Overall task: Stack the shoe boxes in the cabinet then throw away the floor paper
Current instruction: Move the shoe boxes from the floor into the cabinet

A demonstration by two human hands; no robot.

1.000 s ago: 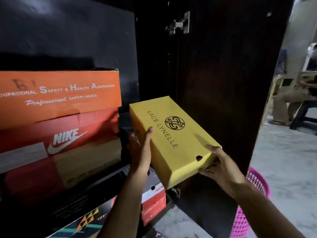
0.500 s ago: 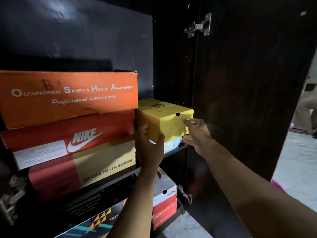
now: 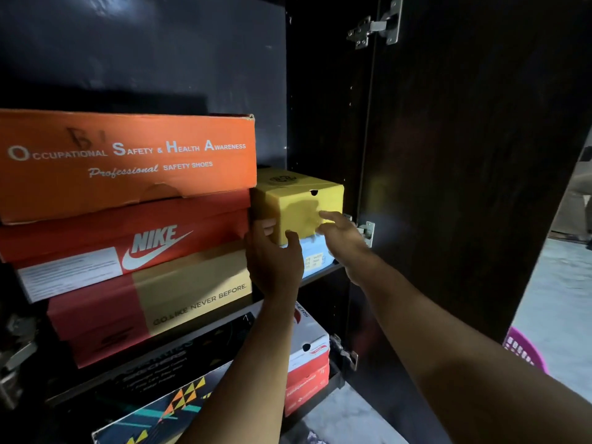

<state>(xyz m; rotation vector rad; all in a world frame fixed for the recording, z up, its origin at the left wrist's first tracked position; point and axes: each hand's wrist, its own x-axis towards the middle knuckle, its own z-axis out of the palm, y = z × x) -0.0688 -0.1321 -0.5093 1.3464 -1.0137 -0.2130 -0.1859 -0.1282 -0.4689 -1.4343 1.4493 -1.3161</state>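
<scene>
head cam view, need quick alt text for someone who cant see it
Two hands push a yellow shoe box onto a light blue box on a dark cabinet shelf; left hand cups its corner, right hand presses its front. Orange and red Nike boxes are stacked beside it.

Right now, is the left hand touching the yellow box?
Touching. The head view shows the left hand on the yellow box: fingers on its left side, thumb on the lower front edge.

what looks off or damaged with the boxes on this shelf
The orange safety shoes box has a worn lid: its lower edge is torn and creased near the middle, and the top right corner is frayed. The Nike box under it has a ragged right edge. The yellow box looks intact.
</scene>
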